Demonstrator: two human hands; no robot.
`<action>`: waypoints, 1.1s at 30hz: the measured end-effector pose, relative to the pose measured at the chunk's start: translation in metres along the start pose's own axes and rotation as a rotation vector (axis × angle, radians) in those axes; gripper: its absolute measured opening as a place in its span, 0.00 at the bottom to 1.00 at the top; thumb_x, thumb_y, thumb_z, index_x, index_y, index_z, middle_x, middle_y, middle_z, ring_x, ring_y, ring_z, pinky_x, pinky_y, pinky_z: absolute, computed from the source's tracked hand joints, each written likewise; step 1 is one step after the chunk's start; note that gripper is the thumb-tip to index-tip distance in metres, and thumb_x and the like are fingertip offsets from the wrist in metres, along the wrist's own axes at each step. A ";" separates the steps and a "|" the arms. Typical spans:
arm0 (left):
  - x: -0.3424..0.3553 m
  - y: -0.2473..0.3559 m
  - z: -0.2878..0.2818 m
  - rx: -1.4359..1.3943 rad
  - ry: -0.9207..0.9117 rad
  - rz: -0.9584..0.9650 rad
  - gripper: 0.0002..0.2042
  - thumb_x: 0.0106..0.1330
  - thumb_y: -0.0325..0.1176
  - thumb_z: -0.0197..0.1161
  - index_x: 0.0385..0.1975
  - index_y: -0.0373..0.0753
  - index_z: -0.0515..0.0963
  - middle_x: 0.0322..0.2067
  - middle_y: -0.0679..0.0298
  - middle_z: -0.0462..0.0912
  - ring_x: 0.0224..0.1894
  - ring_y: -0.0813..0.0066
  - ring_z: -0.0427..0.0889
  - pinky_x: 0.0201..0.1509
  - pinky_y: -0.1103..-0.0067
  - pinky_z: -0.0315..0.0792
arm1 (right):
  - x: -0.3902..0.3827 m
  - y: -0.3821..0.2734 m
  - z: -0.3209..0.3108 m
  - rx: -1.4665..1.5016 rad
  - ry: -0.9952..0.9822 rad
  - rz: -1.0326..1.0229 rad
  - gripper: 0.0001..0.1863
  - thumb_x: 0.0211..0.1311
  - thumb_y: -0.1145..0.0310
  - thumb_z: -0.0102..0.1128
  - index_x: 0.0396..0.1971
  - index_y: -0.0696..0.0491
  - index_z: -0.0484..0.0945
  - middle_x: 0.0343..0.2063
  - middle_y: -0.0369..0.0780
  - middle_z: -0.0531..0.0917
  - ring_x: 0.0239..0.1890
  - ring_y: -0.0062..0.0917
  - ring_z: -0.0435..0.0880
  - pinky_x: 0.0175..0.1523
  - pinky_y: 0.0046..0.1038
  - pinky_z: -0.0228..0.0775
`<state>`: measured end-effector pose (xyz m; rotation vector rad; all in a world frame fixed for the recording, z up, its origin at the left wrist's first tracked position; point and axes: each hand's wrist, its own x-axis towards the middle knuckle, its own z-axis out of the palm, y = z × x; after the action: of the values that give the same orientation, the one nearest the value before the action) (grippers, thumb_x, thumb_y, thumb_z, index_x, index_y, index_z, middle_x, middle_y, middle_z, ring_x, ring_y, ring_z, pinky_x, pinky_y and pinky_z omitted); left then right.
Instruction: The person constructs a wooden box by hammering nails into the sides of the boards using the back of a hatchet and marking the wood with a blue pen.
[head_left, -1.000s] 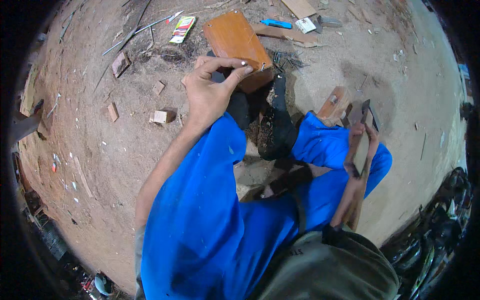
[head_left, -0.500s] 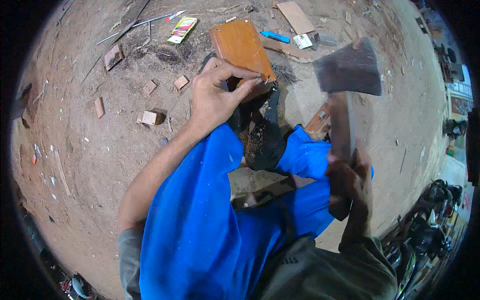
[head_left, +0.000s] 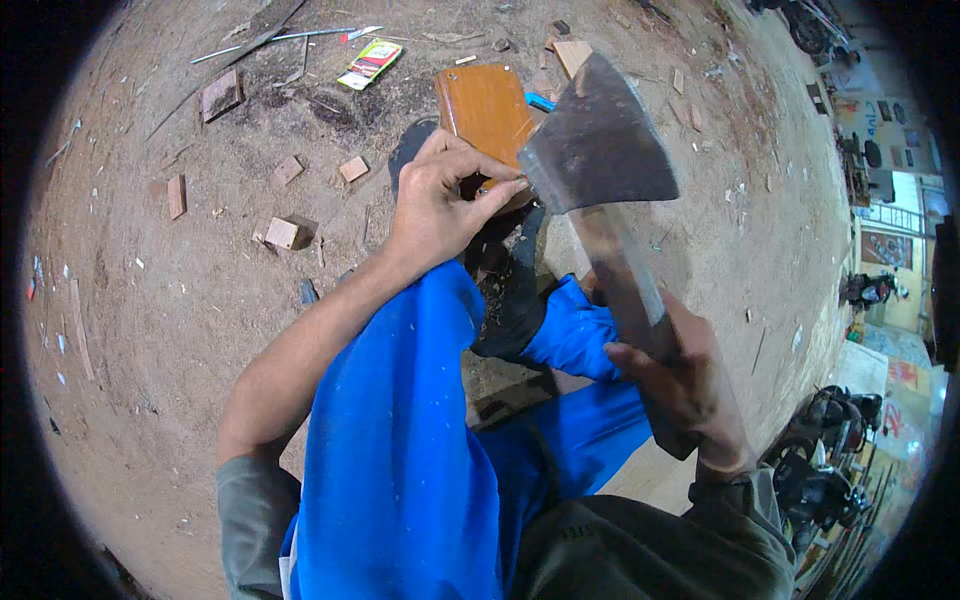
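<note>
Brown-handled, probably head-heavy: we're gripping the axe (head_left: 612, 140) low with our right hand (head_left: 682, 375), left hand (head_left: 448, 195) pinching by the near edge of the box (head_left: 487, 102).

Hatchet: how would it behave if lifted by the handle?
Likely head-heavy: the broad, seemingly metal hatchet head sits at the far end of the handle, beyond the right hand. Probably stiff too: the handle looks thick and straight.

Green-and-yellow packet (head_left: 370, 64) on dirt ground (head_left: 170, 380), thin rod (head_left: 310, 33) near it, small wooden block (head_left: 284, 233), motorcycle (head_left: 870, 290) at far right
</note>
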<state>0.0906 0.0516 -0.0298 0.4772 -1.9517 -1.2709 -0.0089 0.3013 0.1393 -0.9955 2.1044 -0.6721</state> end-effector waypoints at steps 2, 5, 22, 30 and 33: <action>0.002 0.000 -0.001 0.033 0.009 0.028 0.08 0.54 0.30 0.80 0.33 0.40 0.90 0.29 0.62 0.86 0.35 0.70 0.81 0.38 0.75 0.77 | 0.002 0.002 0.002 -0.015 -0.012 -0.032 0.30 0.66 0.67 0.71 0.64 0.59 0.71 0.35 0.47 0.83 0.38 0.34 0.84 0.45 0.33 0.75; 0.001 -0.001 0.000 0.023 0.005 0.018 0.07 0.55 0.29 0.78 0.33 0.38 0.88 0.31 0.62 0.85 0.37 0.71 0.81 0.40 0.75 0.76 | 0.005 -0.006 0.003 -0.033 -0.029 0.017 0.31 0.65 0.66 0.71 0.65 0.58 0.71 0.37 0.50 0.84 0.39 0.41 0.85 0.46 0.35 0.75; 0.000 -0.004 0.001 0.020 -0.011 -0.002 0.09 0.52 0.32 0.80 0.32 0.40 0.90 0.28 0.61 0.85 0.35 0.69 0.81 0.39 0.73 0.78 | 0.007 -0.030 -0.009 -0.145 0.070 -0.034 0.32 0.66 0.65 0.69 0.68 0.55 0.68 0.38 0.54 0.85 0.39 0.49 0.87 0.44 0.41 0.76; -0.001 -0.002 0.002 -0.007 -0.078 0.033 0.08 0.53 0.30 0.80 0.33 0.41 0.90 0.28 0.61 0.86 0.35 0.70 0.81 0.38 0.74 0.77 | 0.009 -0.012 0.007 -0.240 0.017 0.006 0.30 0.63 0.69 0.69 0.64 0.56 0.71 0.37 0.54 0.85 0.41 0.55 0.85 0.46 0.44 0.77; 0.001 -0.003 0.002 0.004 -0.055 0.004 0.08 0.53 0.31 0.79 0.33 0.41 0.90 0.29 0.61 0.88 0.36 0.69 0.80 0.38 0.73 0.77 | 0.004 -0.031 -0.001 -0.192 0.038 0.030 0.28 0.64 0.69 0.70 0.62 0.59 0.72 0.37 0.55 0.85 0.39 0.54 0.86 0.44 0.42 0.77</action>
<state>0.0881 0.0511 -0.0332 0.4445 -2.0002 -1.2897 0.0025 0.2806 0.1601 -1.0584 2.2453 -0.4846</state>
